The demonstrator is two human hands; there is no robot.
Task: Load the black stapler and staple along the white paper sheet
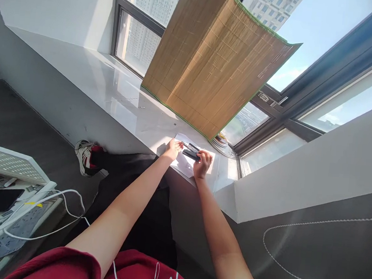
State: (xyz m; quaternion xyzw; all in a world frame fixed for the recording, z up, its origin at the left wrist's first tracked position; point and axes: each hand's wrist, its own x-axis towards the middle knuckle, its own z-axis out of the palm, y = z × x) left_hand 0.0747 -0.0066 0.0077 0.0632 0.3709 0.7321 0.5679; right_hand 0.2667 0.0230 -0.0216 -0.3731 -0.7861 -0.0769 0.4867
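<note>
A black stapler (190,154) is held over sheets of white paper (183,166) on the window sill. Its upper arm is lifted away from its base, and a metallic part shows between them. My right hand (202,163) wraps round the stapler's right end. At the opposite end, my left hand (173,149) has its fingers pinched together close to the metal part. Whatever lies between those left fingertips is too small to make out.
A bamboo mat (212,63) with green edging leans against the window behind the sill (124,103). Round discs (222,143) lie at its right corner. A white cart (17,164) with a cable (70,191) stands lower left. A beaded cord (279,262) hangs at right.
</note>
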